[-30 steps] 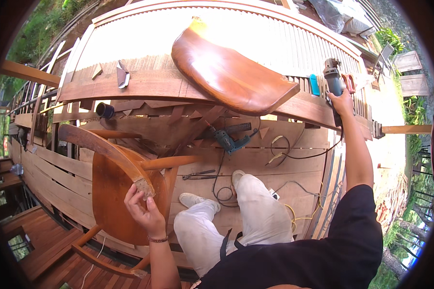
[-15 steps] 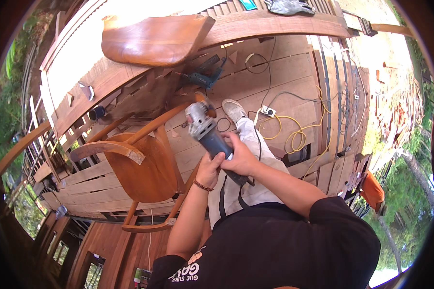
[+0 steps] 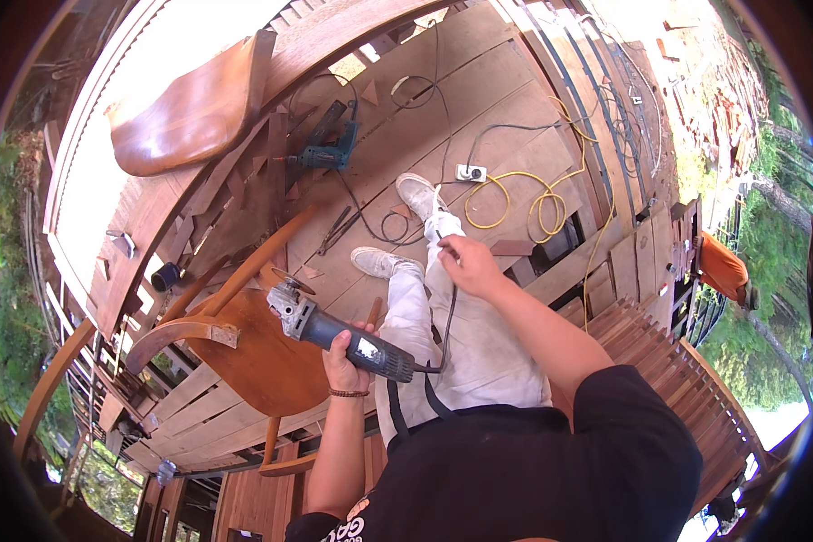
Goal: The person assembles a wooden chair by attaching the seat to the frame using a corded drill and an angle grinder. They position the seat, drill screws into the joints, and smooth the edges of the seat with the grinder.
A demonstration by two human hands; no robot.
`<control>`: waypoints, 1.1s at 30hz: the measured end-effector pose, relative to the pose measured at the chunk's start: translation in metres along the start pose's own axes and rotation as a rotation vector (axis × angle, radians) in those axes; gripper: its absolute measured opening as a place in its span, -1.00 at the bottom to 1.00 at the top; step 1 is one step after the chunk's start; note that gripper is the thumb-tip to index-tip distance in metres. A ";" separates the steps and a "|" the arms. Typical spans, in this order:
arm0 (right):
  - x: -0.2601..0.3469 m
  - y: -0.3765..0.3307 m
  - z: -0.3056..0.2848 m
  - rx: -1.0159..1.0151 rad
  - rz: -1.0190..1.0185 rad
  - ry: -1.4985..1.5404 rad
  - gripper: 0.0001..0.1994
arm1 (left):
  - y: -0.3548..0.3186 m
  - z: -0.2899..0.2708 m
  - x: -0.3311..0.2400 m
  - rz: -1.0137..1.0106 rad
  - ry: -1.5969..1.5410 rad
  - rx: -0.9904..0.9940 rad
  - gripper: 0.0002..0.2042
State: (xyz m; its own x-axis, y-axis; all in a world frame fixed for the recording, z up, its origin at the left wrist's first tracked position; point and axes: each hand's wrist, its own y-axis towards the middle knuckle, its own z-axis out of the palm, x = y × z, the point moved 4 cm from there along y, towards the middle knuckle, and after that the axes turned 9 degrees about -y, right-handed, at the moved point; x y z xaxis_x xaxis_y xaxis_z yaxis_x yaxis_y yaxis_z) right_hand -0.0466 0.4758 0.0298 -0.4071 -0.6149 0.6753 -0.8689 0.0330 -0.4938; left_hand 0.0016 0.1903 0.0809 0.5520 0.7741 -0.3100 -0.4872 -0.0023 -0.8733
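Observation:
My left hand is wrapped round the dark body of an angle grinder, whose grey metal head and disc point up and left, over the wooden chair. My right hand is off the grinder, above my thigh. Its fingers curl at the black power cord, which runs from the grinder's rear end up to that hand; the fingertips show only in part. The brown wooden chair lies tipped on the deck to the left, one cut arm end facing up beneath the grinder head.
A teal power drill lies on the plank deck ahead, near pliers. A white socket block and yellow cable lie ahead of my feet. A shaped wooden panel rests on the bench at left.
My right hand has let go of the grinder and moved right to the cord. The grinder has swung left and lower in my left hand. My view has shifted; both shoes now show.

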 end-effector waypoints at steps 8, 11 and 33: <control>-0.251 0.180 0.038 -0.051 -0.068 -0.708 -0.86 | 0.075 -0.035 0.060 0.044 0.112 -0.039 -0.69; -0.310 0.252 0.050 0.107 -0.162 -1.018 -0.81 | 0.114 -0.053 0.102 0.082 0.130 -0.070 -0.71; -0.362 0.265 0.125 0.615 0.123 -1.298 -0.71 | 0.202 -0.046 0.222 -0.049 -0.069 -0.197 -0.70</control>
State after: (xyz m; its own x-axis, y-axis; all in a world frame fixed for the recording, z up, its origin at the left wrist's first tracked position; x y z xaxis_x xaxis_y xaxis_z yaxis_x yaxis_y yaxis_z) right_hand -0.0939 0.6090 -0.4141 0.3604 -0.9136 -0.1883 -0.4544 0.0044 -0.8908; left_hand 0.0567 0.3328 -0.1813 0.5205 0.8179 -0.2450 -0.3155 -0.0824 -0.9453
